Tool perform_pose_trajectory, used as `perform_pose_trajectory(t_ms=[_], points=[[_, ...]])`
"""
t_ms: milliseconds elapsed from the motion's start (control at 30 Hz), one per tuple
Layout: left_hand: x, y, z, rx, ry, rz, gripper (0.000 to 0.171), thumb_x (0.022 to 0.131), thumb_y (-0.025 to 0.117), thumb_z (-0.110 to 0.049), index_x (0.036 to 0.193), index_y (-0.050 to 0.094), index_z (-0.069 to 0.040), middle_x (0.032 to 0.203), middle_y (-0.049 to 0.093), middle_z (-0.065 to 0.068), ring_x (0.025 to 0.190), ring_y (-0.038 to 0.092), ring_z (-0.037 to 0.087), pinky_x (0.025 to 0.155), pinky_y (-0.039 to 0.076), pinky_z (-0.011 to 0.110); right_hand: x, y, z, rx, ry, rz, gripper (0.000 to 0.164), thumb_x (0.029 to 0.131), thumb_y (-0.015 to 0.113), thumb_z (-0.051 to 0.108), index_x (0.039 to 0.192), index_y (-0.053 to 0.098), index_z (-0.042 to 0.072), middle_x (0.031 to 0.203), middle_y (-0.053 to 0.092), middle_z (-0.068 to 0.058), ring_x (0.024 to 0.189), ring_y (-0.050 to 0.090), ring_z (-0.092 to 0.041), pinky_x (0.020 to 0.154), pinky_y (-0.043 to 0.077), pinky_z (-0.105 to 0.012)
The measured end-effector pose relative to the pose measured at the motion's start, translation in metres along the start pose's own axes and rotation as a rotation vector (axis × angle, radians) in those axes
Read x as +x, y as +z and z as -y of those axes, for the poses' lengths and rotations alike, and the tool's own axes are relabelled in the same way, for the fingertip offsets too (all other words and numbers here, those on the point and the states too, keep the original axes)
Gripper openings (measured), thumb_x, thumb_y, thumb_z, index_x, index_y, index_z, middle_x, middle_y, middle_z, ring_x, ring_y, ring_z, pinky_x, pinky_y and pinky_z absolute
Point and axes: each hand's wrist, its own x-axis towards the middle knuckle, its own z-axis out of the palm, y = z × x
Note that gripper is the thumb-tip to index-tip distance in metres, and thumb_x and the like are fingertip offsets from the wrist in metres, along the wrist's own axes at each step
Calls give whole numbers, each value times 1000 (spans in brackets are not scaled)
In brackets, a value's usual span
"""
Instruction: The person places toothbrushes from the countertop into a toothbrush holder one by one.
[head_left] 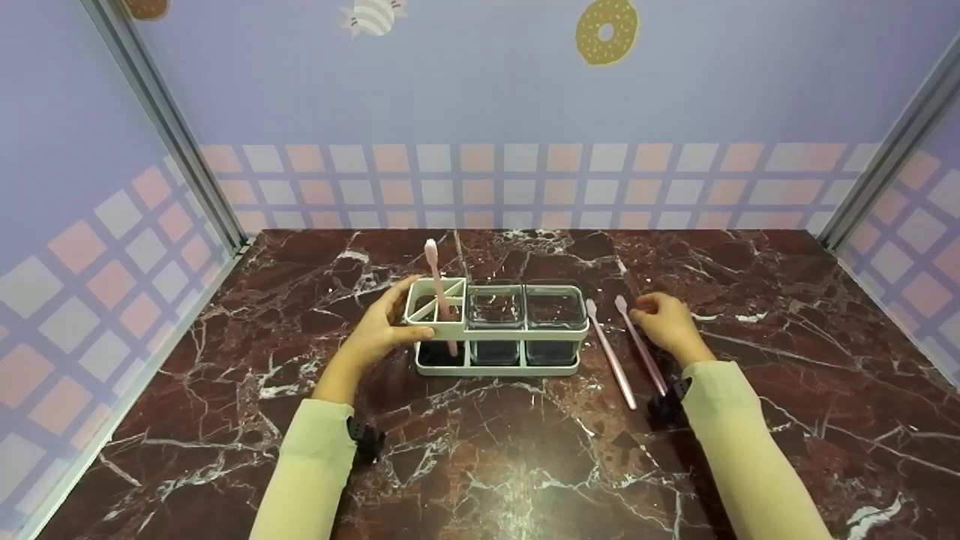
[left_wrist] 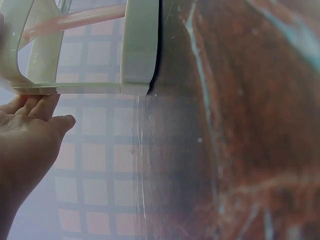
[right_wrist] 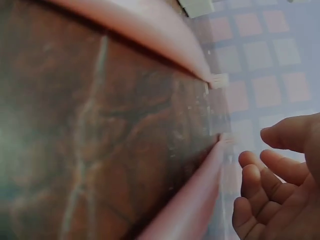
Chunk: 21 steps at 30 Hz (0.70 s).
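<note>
A cream toothbrush holder stands on the table, with a pink toothbrush upright in its divided left section. My left hand holds the holder's left end, thumb at the front rim and fingers round the side. The left wrist view shows the fingers against the holder's frame. My right hand, its fingers loosely bent, hovers by the head of a darker pink toothbrush. The right wrist view shows that hand holding nothing. A lighter pink toothbrush lies between it and the holder.
Two clear square cups fill the holder's middle and right sections. Beneath everything is a dark red marbled table. A patterned back wall and side walls enclose it.
</note>
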Motion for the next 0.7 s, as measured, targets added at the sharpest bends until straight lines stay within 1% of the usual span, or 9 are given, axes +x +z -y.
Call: perform_pose_trajectory(t_ms=[200, 333, 500, 700], points=[[0, 2, -1, -13, 2, 4, 91, 73, 75, 2, 149, 23, 5, 135, 47, 30, 117, 51, 38, 90, 50, 25, -2, 4, -3, -13, 5, 30, 40, 90, 56, 13, 118, 56, -15, 116, 59, -33, 107, 56, -44, 95, 45, -51], [0, 1, -1, -6, -3, 9, 93, 73, 76, -1, 149, 22, 5, 135, 47, 30, 116, 52, 39, 89, 50, 26, -2, 5, -3, -27, 17, 51, 42, 89, 59, 16, 119, 56, -15, 116, 60, -33, 107, 57, -44, 94, 46, -51], [0, 0, -1, -4, -10, 20, 95, 73, 76, -3, 150, 20, 4, 139, 42, 32, 118, 50, 41, 92, 50, 27, 0, 5, -1, -56, 17, 91, 43, 90, 59, 16, 119, 56, -15, 119, 58, -34, 109, 56, -45, 93, 46, -52], [0, -1, 0, 10, -7, 16, 91, 75, 71, 3, 150, 20, 5, 139, 44, 31, 117, 52, 34, 90, 49, 25, 1, 8, 0, -120, 4, 111, 44, 88, 60, 16, 118, 57, -16, 120, 57, -35, 113, 53, -48, 98, 43, -54]])
